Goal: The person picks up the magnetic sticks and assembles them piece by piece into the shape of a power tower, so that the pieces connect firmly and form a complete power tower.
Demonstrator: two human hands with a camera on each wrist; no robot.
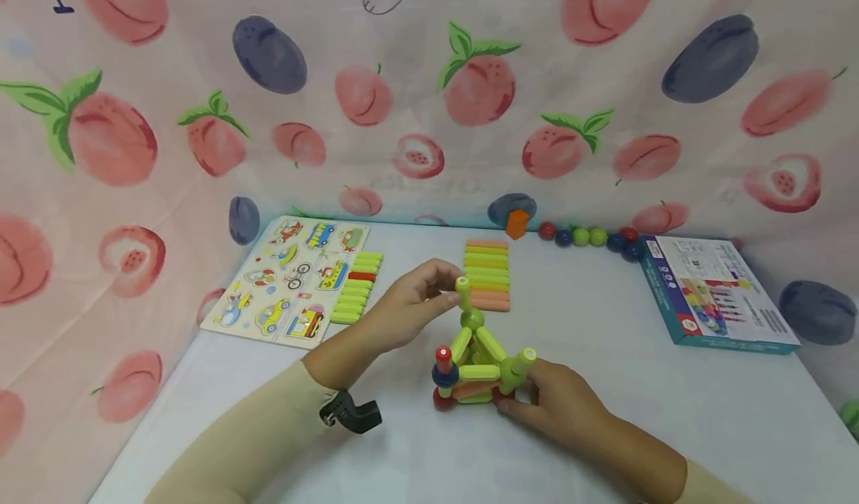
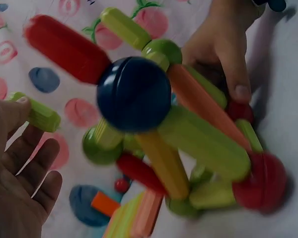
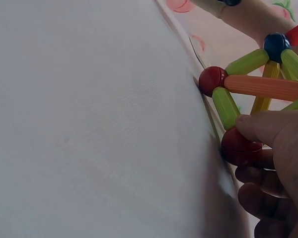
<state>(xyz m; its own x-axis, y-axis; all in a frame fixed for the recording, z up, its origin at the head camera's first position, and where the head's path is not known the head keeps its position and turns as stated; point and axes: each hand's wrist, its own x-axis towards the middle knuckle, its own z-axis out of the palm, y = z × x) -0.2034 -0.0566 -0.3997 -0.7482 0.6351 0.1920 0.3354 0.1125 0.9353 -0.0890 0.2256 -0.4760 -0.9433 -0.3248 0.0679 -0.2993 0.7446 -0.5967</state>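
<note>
A structure of sticks and balls stands on the table, with a green ball (image 1: 473, 319) at its back corner. My left hand (image 1: 416, 303) pinches a short green stick (image 2: 37, 113) between thumb and forefinger; the left wrist view shows a small gap between stick and ball. At the lower right corner, my right hand (image 3: 288, 163) holds a red ball (image 3: 241, 147) between thumb and fingers. A red stick (image 1: 443, 358) rises from the blue ball (image 1: 445, 375) at the left corner. Another green stick (image 1: 523, 360) sticks up from the right green ball (image 1: 513, 376).
A picture board (image 1: 282, 280) lies to the left, beside a row of green sticks (image 1: 356, 288) with one red. Behind the structure is a row of coloured sticks (image 1: 486, 273). An orange block (image 1: 517, 224), several balls (image 1: 581, 236) and a box (image 1: 721, 291) stand farther back.
</note>
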